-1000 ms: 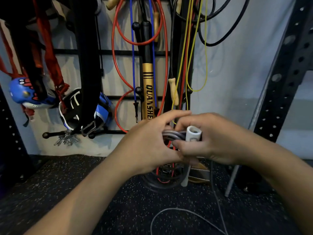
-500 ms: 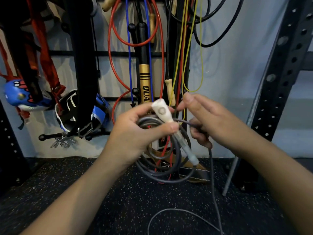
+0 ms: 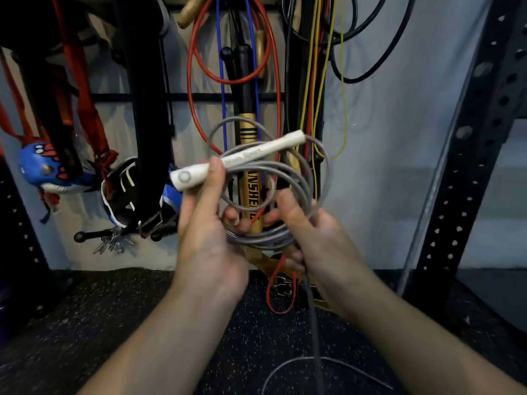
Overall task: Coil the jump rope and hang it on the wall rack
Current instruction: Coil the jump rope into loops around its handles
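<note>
Several grey loops of the jump rope [image 3: 273, 178] are gathered; the left hand [image 3: 208, 238] grips its white handle [image 3: 236, 161], the right hand [image 3: 316, 240] clasps the coils. Slack trails floorward; hanging on the wall rack [image 3: 182, 96] remains.

Red cords [image 3: 194, 81], yellow cords [image 3: 343, 81] and a gold pump [image 3: 247, 129] hang by a blue helmet [image 3: 40, 166].

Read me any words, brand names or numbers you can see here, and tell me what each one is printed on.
"NSHE": the letters in view, black, running down the gold tube on the wall rack behind the coil; the rest is hidden.
Grey script along the white jump rope handle, pinched by the left hand: too blurred to read.
Nothing else is legible.
</note>
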Motion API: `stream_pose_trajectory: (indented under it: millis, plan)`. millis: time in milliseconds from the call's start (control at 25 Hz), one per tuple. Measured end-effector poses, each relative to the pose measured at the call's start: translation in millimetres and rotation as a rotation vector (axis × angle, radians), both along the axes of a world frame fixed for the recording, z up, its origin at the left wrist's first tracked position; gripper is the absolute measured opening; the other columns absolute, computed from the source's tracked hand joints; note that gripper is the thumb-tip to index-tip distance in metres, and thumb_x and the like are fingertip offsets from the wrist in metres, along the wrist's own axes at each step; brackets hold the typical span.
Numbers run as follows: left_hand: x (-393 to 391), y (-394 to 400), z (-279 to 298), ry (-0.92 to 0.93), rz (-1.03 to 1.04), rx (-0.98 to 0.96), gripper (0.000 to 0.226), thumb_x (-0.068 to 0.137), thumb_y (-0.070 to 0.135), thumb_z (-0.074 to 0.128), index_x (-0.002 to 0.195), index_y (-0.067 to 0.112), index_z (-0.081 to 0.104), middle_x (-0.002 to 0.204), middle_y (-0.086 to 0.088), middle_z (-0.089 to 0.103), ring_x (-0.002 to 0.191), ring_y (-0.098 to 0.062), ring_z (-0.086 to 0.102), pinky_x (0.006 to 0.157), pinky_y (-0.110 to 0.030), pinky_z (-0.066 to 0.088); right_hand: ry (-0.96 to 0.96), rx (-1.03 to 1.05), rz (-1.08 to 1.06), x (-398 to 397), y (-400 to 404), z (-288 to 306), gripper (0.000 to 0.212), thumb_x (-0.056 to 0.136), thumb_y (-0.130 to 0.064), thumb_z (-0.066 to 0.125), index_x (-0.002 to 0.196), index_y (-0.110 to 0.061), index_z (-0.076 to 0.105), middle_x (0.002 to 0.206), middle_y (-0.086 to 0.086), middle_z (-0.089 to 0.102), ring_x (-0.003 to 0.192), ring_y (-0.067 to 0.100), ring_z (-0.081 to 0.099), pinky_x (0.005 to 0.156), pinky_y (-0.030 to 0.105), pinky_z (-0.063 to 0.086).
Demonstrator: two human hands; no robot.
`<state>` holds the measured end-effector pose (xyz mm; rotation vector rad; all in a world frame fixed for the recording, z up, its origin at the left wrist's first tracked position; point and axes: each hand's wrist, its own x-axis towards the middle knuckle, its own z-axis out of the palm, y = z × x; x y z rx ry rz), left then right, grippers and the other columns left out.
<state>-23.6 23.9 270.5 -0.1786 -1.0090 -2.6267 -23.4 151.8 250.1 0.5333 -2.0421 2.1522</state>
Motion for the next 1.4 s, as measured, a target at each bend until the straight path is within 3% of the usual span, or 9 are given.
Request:
stream_pose_trajectory:
  millis: [120,240,400,560,760,920,1040,1280,1400]
  plan:
    - [7,14,-6,-0.01,-0.055,-0.032,0.027,0.091,0.034,0.069,0.117,0.027,0.07,0.078,0.012,0.076,0.068,-0.008,0.073,0.066,-0.03,0.06,-0.014,-0.25,-0.153,4,-11,5,0.037,0.087,-0.042,0.072,0.093,-0.006,0.073,0.07,0.006,0.076,0.06,0.016,0.073,0.058,0.029,0.061]
    - [2,8,-11,-0.03,-0.063,-0.084,0.051,0.086,0.038,0.073,0.132,0.015,0.065,0.078,0.012,0.067,0.069,-0.007,0.061,0.071,-0.03,0.049,0.008,-0.182,-0.196,4,1,12,0.031,0.099,-0.035,0.062,0.08,-0.011,0.065,0.048,-0.004,0.051,0.039,0.008,0.046,0.04,0.02,0.04]
    - [-8,-7,-18,-0.01,-0.052,-0.255,0.072,0.075,0.036,0.076,0.141,0.016,0.055,0.089,0.005,0.077,0.077,-0.01,0.071,0.075,-0.036,0.055,0.016,0.01,-0.139,-2,28,25,0.031,0.104,-0.037,0.051,0.084,-0.014,0.052,0.048,-0.007,0.034,0.037,0.006,0.027,0.036,0.016,0.026]
    - [-13,-23,-12,0.072,0.035,-0.611,0.059,0.08,0.043,0.072,0.136,0.034,0.057,0.117,0.003,0.077,0.089,-0.007,0.075,0.087,-0.042,0.059,0.023,0.305,-0.13,0,49,38,0.035,0.106,-0.039,0.046,0.079,-0.016,0.048,0.047,-0.009,0.036,0.039,0.007,0.028,0.037,0.017,0.026]
    - [-8,-34,10,0.339,0.149,-1.279,0.089,0.066,0.069,0.075,0.145,0.05,0.039,0.142,0.024,0.057,0.132,0.004,0.052,0.108,-0.03,0.043,0.115,0.639,-0.024,-2,47,39,0.029,0.105,-0.027,0.052,0.083,-0.011,0.059,0.051,-0.013,0.04,0.04,-0.001,0.037,0.042,0.013,0.034]
    - [3,-23,25,0.353,-0.013,-1.641,0.069,0.057,0.063,0.078,0.121,0.043,0.062,0.1,0.022,0.074,0.086,0.006,0.07,0.078,-0.022,0.057,0.257,0.965,-0.03,-3,40,37,0.024,0.1,-0.031,0.057,0.08,-0.02,0.062,0.07,-0.002,0.067,0.062,0.018,0.058,0.062,0.039,0.048]
    - [0,-22,22,0.286,-0.111,-1.715,0.057,0.054,0.063,0.069,0.099,0.028,0.071,0.081,0.002,0.075,0.067,-0.008,0.07,0.068,-0.032,0.06,0.309,1.045,-0.055,2,39,36,0.025,0.098,-0.037,0.057,0.074,-0.029,0.059,0.07,-0.003,0.064,0.061,0.011,0.054,0.062,0.034,0.048]
    - [-7,-23,8,0.386,-0.046,-1.815,0.067,0.067,0.074,0.046,0.094,0.018,0.069,0.064,0.004,0.061,0.055,0.0,0.055,0.051,-0.016,0.044,0.221,0.873,0.034,-1,52,39,0.015,0.094,-0.029,0.068,0.08,-0.024,0.065,0.056,-0.012,0.061,0.049,0.0,0.047,0.049,0.017,0.038]
    - [-11,-30,4,0.402,-0.03,-1.717,0.06,0.078,0.069,0.043,0.098,0.018,0.069,0.061,0.003,0.061,0.053,-0.002,0.059,0.05,-0.014,0.045,0.133,0.686,0.143,6,63,48,0.015,0.09,-0.021,0.076,0.105,-0.019,0.072,0.089,0.011,0.077,0.067,0.01,0.062,0.059,0.017,0.048]
